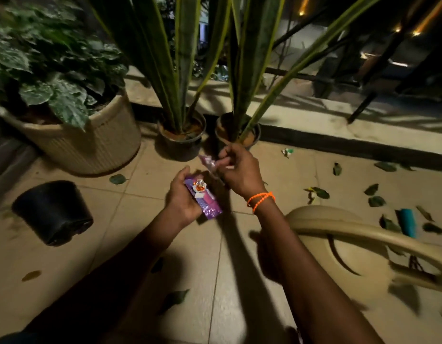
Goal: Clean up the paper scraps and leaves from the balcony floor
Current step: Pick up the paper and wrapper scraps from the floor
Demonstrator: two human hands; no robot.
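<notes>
My left hand (182,194) grips a purple wrapper (210,207) with a small orange and white scrap (199,187) lying on top of it. Just above, my right hand (239,172), with orange bands at the wrist, pinches a pale pink crumpled scrap (208,162). Both hands hover over the beige tiled floor (140,234). A green and white scrap (287,152) lies near the ledge. Several dark leaves are scattered on the tiles, such as one leaf (118,179) by the big pot and a cluster of leaves (375,198) at the right. A teal wrapper (408,221) lies among them.
A large beige ribbed pot (103,145) with a leafy plant stands at left. Two small dark pots (181,142) with tall spear leaves stand ahead. An empty black pot (52,211) lies tipped at left. A beige plastic chair arm (351,227) juts in at right. The railing ledge (339,125) runs behind.
</notes>
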